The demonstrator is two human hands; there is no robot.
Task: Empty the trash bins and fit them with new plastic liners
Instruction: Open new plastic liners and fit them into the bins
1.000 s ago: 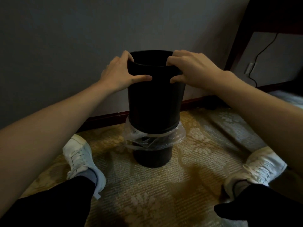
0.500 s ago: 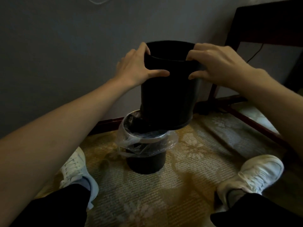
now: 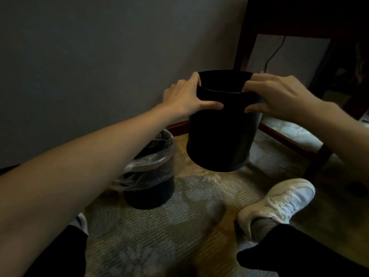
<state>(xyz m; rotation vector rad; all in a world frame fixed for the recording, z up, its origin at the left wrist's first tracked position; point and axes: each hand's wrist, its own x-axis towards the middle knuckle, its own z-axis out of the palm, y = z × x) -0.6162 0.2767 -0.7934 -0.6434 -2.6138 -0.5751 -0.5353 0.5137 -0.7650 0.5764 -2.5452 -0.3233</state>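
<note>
Two round black bins. The held bin [image 3: 219, 136], smooth and matte, straight-walled, hangs clear of the carpet [image 3: 159, 236], up and to the right of the lined bin [image 3: 151, 194]. The left hand [image 3: 183, 98] and right hand [image 3: 279, 94] each clamp its rim, fingers hooked over the edge, thumbs pressed on the outer wall. The lined bin stands on the woven, patterned carpet; one crinkled clear plastic liner [image 3: 143, 174] folds over its rim. One white laced shoe [image 3: 279, 202] rests to its right.
</note>
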